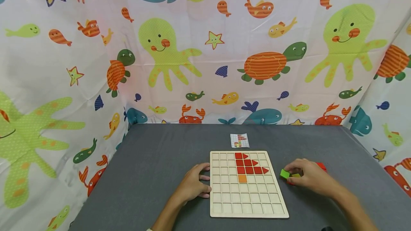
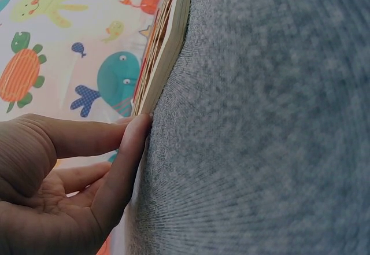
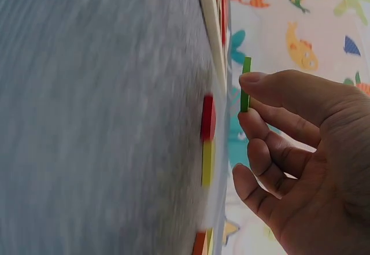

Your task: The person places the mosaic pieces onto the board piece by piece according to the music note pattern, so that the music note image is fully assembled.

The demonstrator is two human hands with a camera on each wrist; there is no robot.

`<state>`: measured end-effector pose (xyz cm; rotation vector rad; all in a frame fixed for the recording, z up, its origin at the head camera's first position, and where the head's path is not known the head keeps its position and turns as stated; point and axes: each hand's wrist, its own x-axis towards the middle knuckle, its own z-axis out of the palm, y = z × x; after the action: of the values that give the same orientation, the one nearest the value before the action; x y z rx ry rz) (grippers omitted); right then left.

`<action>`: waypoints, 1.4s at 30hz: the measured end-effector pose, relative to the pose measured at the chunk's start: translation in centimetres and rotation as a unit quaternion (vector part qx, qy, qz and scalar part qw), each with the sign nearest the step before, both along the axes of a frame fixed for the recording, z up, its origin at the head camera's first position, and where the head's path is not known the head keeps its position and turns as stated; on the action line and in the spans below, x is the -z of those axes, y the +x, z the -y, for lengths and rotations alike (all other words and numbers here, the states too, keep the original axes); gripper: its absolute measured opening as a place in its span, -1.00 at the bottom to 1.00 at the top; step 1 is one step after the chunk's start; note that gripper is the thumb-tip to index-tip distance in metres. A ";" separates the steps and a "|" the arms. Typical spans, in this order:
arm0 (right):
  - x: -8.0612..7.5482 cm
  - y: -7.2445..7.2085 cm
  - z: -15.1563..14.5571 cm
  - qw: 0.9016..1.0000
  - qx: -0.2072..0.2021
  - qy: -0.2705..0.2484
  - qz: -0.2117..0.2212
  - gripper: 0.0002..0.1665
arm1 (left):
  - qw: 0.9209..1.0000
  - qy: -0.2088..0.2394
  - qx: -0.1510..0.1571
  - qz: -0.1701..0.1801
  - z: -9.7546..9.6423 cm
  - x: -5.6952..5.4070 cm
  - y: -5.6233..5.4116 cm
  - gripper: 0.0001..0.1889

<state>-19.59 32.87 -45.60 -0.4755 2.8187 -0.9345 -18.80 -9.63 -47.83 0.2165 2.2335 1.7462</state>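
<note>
While bracing board (image 1: 249,216), lower centre, with straight-fingered left hand (image 1: 194,181), pinching green tile (image 1: 284,174), lower right, in right hand (image 1: 306,175); apparently fetching, next needing alignment over grid cell (image 1: 243,188).

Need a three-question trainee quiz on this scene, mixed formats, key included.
1. True or false: the left hand rests in the middle of the board.
2. What colour is the tile pinched in the right hand? A red, B green, C orange.
3. How many red triangles lie on the board?

Key:
1. False; it touches the left edge.
2. B.
3. Three.
</note>
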 end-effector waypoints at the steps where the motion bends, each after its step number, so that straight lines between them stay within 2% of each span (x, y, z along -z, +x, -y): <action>1: 0.0 0.0 0.4 1.000 -0.004 -0.002 -0.004 -0.71 | 1.000 0.000 0.000 0.000 0.0 0.0 0.0 -0.10; 7: 0.2 -0.3 2.9 0.999 -0.023 -0.006 -0.038 -0.72 | 1.000 -0.001 0.000 -0.004 0.0 -0.1 0.1 -0.10; 15: 0.2 -0.7 5.8 0.997 -0.061 -0.041 -0.020 -0.71 | 1.000 0.005 0.004 -0.001 0.1 -0.1 0.0 -0.10; 26: 0.2 -1.2 9.3 0.990 -0.124 -0.050 -0.036 -0.77 | 1.000 0.002 0.002 -0.001 0.0 0.0 0.0 -0.10; 30: 0.3 -1.1 10.2 0.990 -0.130 -0.035 -0.026 -0.76 | 1.000 0.001 0.002 -0.001 0.0 0.1 0.0 -0.10; 36: 0.4 -0.8 10.9 0.989 -0.139 -0.046 0.006 -0.76 | 1.000 -0.001 0.004 -0.001 0.0 0.2 -0.1 -0.09; 42: 0.4 -0.6 11.5 0.988 -0.151 -0.032 0.007 -0.77 | 1.000 -0.004 0.003 -0.001 0.1 -0.1 0.0 -0.10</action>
<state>-20.23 21.34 -46.02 -0.8698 2.6088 -0.9583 -18.82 -9.71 -47.78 0.2230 2.2388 1.7362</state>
